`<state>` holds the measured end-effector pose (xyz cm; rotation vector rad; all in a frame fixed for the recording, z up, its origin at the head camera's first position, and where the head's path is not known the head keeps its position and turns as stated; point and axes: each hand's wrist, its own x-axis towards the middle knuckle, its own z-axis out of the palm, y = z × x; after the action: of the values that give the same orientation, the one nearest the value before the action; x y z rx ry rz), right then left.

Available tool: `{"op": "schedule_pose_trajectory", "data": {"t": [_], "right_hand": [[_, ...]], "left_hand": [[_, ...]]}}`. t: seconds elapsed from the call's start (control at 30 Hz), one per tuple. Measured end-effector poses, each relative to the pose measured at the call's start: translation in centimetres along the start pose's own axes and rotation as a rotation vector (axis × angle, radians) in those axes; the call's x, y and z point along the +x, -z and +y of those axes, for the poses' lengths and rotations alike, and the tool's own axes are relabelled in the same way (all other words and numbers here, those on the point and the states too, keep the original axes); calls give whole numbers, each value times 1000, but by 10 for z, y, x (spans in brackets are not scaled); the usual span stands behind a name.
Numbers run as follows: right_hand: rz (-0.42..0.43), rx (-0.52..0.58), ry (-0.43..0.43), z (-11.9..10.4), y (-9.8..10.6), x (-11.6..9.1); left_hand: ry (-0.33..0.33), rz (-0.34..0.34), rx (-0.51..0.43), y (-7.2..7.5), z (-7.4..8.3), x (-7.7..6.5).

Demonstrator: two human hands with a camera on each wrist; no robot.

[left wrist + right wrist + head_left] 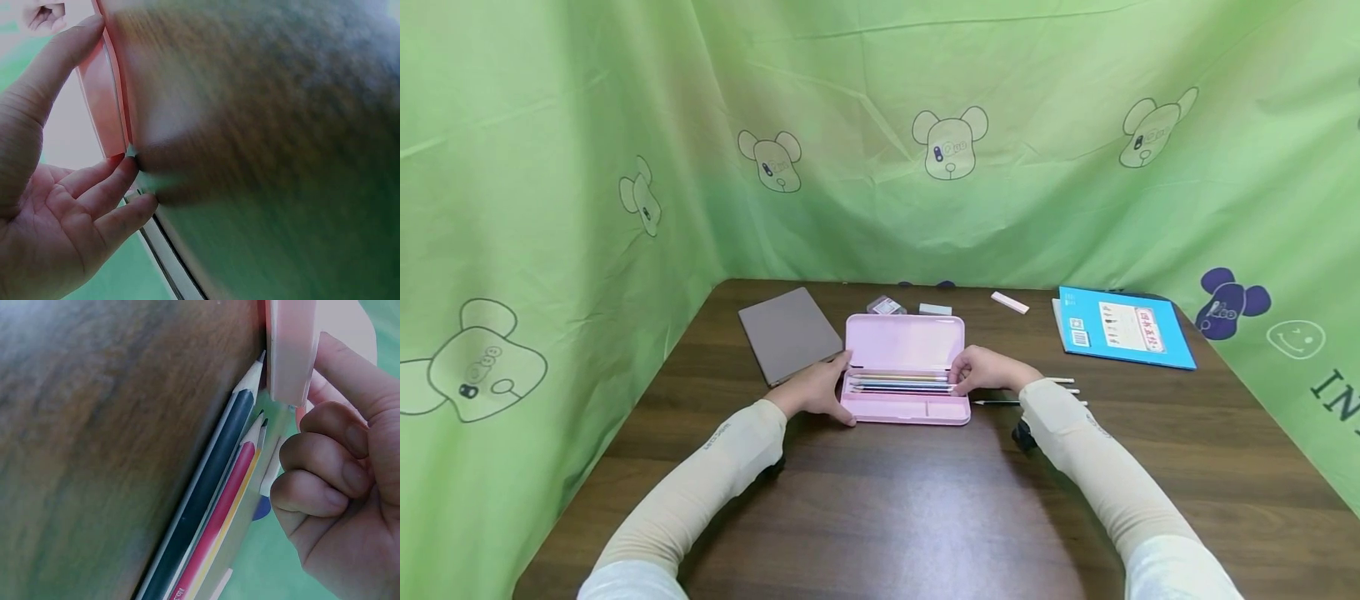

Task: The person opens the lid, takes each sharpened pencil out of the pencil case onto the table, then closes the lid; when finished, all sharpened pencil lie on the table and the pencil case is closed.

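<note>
A pink pencil case [910, 408] lies opened on the table, its lid [905, 342] raised at the back. Several pencils [898, 386] lie side by side in its rear compartment. My left hand [817, 388] holds the case across its left end, thumb at the front corner and fingers by the hinge. At the right end, my right hand [983, 371] reaches over the rim and pinches the end of a pencil; its fingertips are partly hidden. The right wrist view shows the other fingers [325, 469] curled. Beside the case lie a dark pencil [212, 469] and a red pencil [215, 519].
A grey laptop-like slab [792, 333] lies left of the case. Behind the case are a small clear packet [886, 306] and a white block [936, 309]. A pale pink strip [1010, 302] and a blue booklet [1126, 327] lie to the right. Green cloth [857, 208] surrounds the table.
</note>
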<state>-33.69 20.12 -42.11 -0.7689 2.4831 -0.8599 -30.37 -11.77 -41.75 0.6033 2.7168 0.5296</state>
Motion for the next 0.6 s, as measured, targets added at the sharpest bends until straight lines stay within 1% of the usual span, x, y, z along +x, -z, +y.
{"op": "schedule_pose_trajectory", "data": {"t": [0.17,0.27,0.43,0.5,0.6], "right_hand": [[19,-12,-4,1,0,-2],[65,-8,0,2,1,-4],[172,7,-9,6,2,-10],[199,14,-21,7,3,-13],[216,18,-25,9,6,-17]], "left_hand": [[-1,8,-1,-1,1,-1],[-9,14,0,-1,1,0],[-11,16,2,-2,0,0],[-19,20,8,-2,-1,0],[-35,29,16,-2,-1,0]]}}
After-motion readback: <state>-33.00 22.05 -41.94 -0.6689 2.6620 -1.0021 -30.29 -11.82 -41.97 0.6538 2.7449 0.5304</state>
